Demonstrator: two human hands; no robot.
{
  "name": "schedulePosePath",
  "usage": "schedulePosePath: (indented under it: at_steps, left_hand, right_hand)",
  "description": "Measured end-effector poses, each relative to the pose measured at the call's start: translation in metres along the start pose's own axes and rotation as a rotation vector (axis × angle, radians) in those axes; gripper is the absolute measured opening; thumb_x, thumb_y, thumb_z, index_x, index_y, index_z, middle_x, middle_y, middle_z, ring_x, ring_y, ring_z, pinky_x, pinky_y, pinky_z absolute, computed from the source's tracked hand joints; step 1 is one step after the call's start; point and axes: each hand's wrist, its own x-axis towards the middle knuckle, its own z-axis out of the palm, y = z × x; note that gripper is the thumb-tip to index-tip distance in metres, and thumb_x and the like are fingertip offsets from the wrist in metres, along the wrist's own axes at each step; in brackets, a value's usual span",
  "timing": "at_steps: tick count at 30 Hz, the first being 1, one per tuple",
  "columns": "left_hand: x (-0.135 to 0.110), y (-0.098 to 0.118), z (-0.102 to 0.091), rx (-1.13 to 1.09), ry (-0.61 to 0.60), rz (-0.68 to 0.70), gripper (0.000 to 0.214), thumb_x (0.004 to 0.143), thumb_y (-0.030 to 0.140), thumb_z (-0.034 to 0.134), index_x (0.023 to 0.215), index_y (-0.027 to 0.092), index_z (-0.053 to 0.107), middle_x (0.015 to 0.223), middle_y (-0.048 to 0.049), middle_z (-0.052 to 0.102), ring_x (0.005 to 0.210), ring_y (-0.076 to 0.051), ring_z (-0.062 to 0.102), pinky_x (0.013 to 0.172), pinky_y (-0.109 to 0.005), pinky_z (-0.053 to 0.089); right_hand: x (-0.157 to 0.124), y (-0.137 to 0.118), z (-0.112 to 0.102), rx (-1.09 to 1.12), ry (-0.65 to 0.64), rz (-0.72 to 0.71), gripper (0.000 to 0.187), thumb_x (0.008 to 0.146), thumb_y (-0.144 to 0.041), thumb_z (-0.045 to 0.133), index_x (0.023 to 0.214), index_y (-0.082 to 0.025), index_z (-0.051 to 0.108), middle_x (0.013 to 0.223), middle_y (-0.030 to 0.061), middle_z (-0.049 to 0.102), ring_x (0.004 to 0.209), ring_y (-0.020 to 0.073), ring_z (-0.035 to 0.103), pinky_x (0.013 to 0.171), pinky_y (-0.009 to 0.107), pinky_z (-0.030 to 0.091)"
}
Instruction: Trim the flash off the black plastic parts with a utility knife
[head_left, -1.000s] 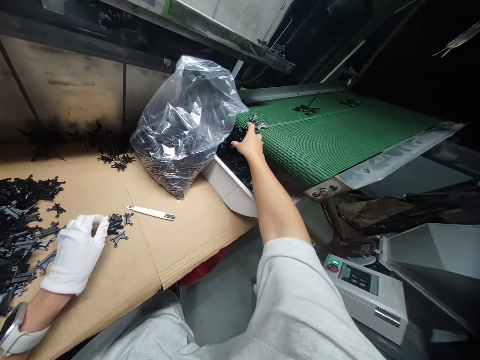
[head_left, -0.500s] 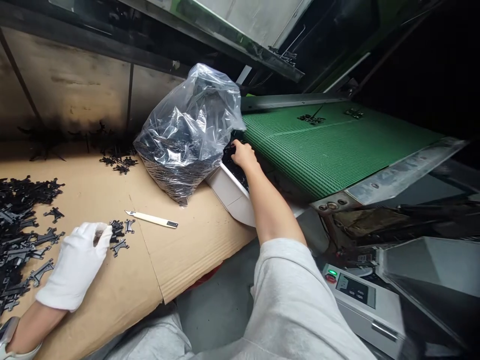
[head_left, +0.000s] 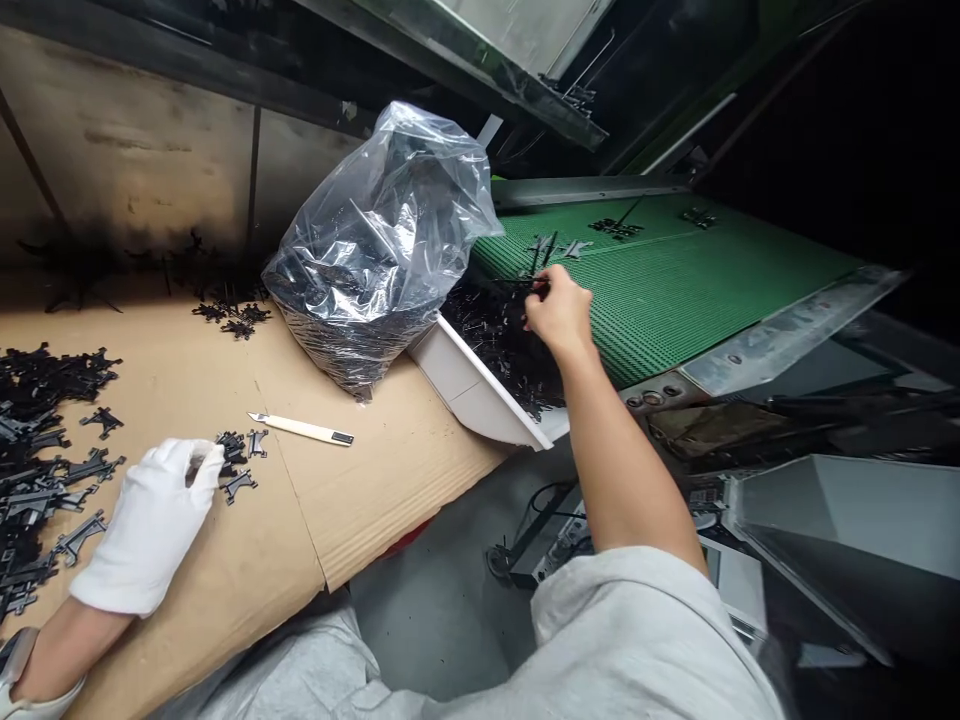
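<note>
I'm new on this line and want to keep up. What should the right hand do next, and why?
Probably lay the black plastic piece pinched in the right hand onto the green mesh conveyor belt. The hand is at the belt's edge, above the white tray, and similar pieces lie on the belt nearby.

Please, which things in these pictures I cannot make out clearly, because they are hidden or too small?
All in the head view:
The black part in the right hand: the fingers cover part of it, and it is too thin to show its shape.
The gloved left hand: its fingers hide whether it holds anything.
The clear plastic bag: folds and glare hide the single pieces inside.
The white box: the grey sleeve hides most of it.
</note>
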Motion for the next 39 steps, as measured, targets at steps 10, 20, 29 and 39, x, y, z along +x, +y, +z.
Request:
schedulePosePath:
  at_steps: [10,20,29,39]
  left_hand:
    - [0.001,0.01,-0.012,-0.071,-0.022,-0.112,0.043,0.085,0.052,0.037,0.088,0.018,0.063,0.094,-0.0171,0.071,0.092,-0.035,0.065,0.086,-0.049,0.048]
    - [-0.001,0.004,-0.002,-0.042,0.163,0.037,0.035,0.093,0.044,0.039,0.085,0.019,0.063,0.085,-0.0108,0.071,0.082,-0.027,0.066,0.079,-0.04,0.05]
    - [0.003,0.007,-0.004,0.006,0.19,0.064,0.03,0.096,0.032,0.041,0.084,0.017,0.064,0.083,-0.01,0.071,0.08,-0.026,0.068,0.077,-0.04,0.052]
    - [0.004,0.004,-0.008,-0.048,0.185,0.049,0.034,0.095,0.037,0.037,0.085,0.018,0.063,0.085,-0.0122,0.071,0.082,-0.029,0.067,0.08,-0.044,0.052]
  right_hand:
    - [-0.022,-0.001,-0.04,0.457,0.245,0.155,0.029,0.082,-0.005,0.049,0.107,-0.016,0.058,0.111,0.0181,0.064,0.053,0.0119,0.063,0.05,0.03,0.044]
    - [-0.056,-0.149,-0.045,1.086,0.015,-0.301,0.02,0.084,-0.021,0.062,0.099,-0.026,0.049,0.096,0.0016,0.064,0.057,0.0085,0.062,0.045,0.021,0.044]
    - [-0.06,-0.397,0.068,1.02,-0.647,-0.557,0.033,0.094,-0.01,0.048,0.126,-0.017,0.052,0.124,0.006,0.062,0.075,0.0114,0.067,0.074,0.031,0.059]
    - [-0.05,-0.324,0.048,0.805,-0.665,-0.638,0.038,0.091,-0.021,0.062,0.129,-0.019,0.057,0.109,0.0042,0.069,0.093,0.0169,0.065,0.092,0.038,0.054]
